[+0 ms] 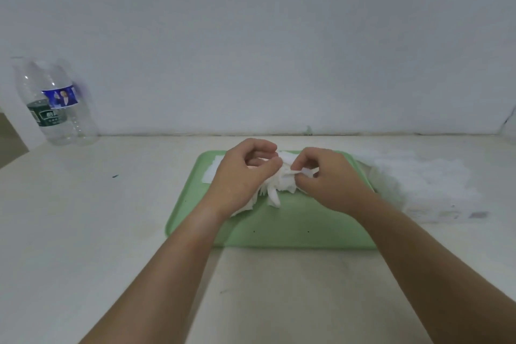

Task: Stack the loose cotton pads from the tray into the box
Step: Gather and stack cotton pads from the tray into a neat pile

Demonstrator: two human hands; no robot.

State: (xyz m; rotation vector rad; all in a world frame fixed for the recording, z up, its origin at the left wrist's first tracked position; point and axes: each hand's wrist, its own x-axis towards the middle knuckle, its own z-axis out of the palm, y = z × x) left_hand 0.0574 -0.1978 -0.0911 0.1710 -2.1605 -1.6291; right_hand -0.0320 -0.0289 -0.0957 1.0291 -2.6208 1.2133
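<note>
gathering: both hands are over the tray point(279, 232), bunching the pads point(275, 184) into one clump, so i'd call this the collecting step, not the stacking one yet
progress: early, as far as i can tell. nothing shows as loaded, the whole white heap sits on the green tray
left over: basically everything, the clump needs squaring up and moving over. one flat pad point(213, 172) lies apart near the tray's far left corner
box: honestly can't pick it out for sure. there's a pale, blurry see-through thing point(427, 190) just beside the tray's right edge, could be it, too washed out to say
left hand point(240, 173): curled over the left side of the heap, fingers bent round and thumb tucked toward them, grasping the pads loosely from above
right hand point(325, 176): thumb and forefinger pinched on the top right edge of the clump, other fingers folded in
arms: both forearms come in from the bottom corners and angle inward, wrists low over the tray, hands nearly touching across the pads
other stuff: clear bottle point(55, 103) well off at the far left by the wall, not involved
risk: pads look floppy and splayed, probably slide apart if lifted one-handed
</note>
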